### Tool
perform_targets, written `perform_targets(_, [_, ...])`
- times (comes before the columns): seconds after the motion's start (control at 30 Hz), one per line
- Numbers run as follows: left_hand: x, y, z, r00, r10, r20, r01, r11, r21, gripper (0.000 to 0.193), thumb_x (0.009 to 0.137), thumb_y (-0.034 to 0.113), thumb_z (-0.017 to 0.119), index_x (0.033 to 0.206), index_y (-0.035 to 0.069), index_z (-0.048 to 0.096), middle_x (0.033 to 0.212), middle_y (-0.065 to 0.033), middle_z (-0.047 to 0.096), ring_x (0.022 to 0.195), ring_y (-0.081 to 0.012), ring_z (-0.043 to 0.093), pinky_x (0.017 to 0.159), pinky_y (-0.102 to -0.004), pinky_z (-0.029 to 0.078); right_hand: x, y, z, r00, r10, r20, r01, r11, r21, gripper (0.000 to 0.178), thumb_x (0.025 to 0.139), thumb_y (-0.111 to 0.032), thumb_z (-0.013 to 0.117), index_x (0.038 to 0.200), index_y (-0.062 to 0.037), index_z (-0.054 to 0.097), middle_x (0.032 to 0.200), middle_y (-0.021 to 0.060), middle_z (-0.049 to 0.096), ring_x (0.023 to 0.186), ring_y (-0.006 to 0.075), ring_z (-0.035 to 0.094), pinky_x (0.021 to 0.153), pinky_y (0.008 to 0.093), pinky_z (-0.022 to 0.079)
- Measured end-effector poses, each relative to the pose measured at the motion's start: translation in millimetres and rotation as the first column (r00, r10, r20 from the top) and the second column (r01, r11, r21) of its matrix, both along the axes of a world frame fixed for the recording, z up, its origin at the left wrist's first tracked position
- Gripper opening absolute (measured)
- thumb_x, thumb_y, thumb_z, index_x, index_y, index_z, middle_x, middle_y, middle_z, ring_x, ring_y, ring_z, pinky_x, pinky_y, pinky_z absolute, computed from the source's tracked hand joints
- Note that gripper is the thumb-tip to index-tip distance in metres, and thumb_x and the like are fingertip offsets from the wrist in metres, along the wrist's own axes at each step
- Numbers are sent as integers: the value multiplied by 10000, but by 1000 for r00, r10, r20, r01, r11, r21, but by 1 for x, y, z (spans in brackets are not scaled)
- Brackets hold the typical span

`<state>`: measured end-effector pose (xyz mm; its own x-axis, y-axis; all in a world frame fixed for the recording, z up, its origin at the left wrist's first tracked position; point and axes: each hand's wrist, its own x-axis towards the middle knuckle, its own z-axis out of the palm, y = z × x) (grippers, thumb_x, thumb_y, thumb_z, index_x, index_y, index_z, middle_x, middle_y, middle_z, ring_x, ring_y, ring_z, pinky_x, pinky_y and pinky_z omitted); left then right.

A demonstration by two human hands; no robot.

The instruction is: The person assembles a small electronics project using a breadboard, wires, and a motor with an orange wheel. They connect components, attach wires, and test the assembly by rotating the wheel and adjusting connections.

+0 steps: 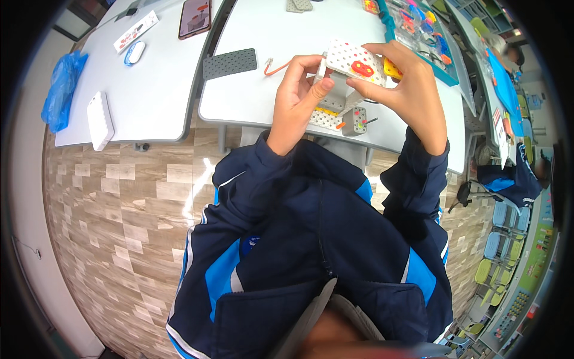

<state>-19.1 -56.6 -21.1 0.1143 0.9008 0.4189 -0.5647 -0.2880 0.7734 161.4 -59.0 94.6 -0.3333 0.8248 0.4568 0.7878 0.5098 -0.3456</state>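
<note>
My left hand [299, 94] and my right hand [409, 84] grip a box-shaped model [345, 96] from both sides, above the front edge of the table. It is built of light grey and white plates full of holes. A tilted white plate [347, 54] forms its top and carries a red connector piece [362, 68]. Beside my right fingers a yellow piece [391, 69] shows. My left thumb presses against the left wall. Under the model a grey block [356, 121] with coloured pegs is visible. An orange cable [276, 69] runs beside my left hand.
A dark grey perforated plate [229, 63] lies left of my hands. To the right stands a teal-rimmed tray [451, 75] of coloured parts. The left table holds a phone [195, 18], a white box [100, 119] and a blue plastic bag [63, 90]. Another person [508, 182] sits far right.
</note>
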Motion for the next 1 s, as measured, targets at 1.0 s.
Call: perform_targets(1.0, [12, -4, 26, 983, 173, 59, -168, 982, -89, 316, 1074, 280, 588, 831, 90, 519, 784, 34, 520, 765, -45, 461, 741, -221, 403, -9, -70, -11, 902, -1, -431, -97, 974, -205, 689, 906, -66, 728, 1540, -62, 458, 988, 83, 494, 821, 174, 506, 714, 298, 464])
